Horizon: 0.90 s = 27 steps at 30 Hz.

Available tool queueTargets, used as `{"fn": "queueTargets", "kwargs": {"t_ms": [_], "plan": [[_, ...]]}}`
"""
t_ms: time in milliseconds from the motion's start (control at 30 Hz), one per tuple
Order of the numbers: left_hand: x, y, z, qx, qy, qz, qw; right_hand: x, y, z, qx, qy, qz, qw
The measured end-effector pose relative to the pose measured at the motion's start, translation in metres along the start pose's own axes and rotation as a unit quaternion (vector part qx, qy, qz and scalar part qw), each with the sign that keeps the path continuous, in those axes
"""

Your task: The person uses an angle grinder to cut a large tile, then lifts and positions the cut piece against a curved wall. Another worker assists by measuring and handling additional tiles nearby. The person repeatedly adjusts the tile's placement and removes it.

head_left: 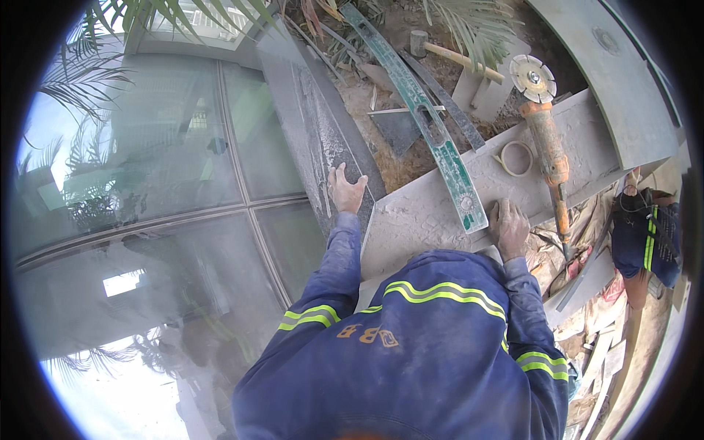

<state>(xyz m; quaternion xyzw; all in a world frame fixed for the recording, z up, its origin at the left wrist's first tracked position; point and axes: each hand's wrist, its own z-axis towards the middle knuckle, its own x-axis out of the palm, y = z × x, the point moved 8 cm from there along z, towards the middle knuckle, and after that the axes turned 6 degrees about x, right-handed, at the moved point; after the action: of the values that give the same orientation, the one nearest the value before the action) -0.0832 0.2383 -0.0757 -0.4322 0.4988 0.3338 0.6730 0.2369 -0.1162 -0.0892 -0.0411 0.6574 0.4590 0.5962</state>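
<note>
My left hand [346, 191] is at a dark, dust-covered stone slab [323, 132] beside the glass, its thumb and fingers apart and nothing held. My right hand [509, 230] lies on the pale, dusty ledge [411, 220], fingers stretched out, close to the near end of a long green spirit level [433, 132]. That level slants from the soil bed onto the ledge. Farther right an orange angle grinder [548, 143] with a segmented cutting disc [533, 78] rests across the ledge. Between grinder and level lies a roll of tape [515, 158].
Large glass panes [147, 147] stand along the left. A wooden-handled mallet [462, 60], dark stone offcuts [400, 132] and palm fronds [469, 26] are in the soil bed. A grey slab [609, 81] is at upper right. Another person [645, 238] bends at the right, near scattered debris [605, 352].
</note>
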Motion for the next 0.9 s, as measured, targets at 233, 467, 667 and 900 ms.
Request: {"fn": "queueTargets", "kwargs": {"t_ms": [233,467,667,900], "plan": [[0.008,0.014,0.086,0.041,-0.026,-0.011,0.999,0.0,0.002,0.004,0.007,0.017,-0.019,1.0],[0.026,0.035,0.211,0.048,-0.037,0.046,0.997,0.008,-0.005,0.002,0.028,0.038,-0.021,0.999],[0.049,0.047,0.266,-0.024,-0.003,0.103,0.994,0.003,0.003,0.009,0.028,0.061,-0.028,0.997],[0.053,0.038,0.251,-0.047,-0.002,0.092,0.995,0.005,0.001,-0.003,0.039,0.059,-0.057,0.996]]}}
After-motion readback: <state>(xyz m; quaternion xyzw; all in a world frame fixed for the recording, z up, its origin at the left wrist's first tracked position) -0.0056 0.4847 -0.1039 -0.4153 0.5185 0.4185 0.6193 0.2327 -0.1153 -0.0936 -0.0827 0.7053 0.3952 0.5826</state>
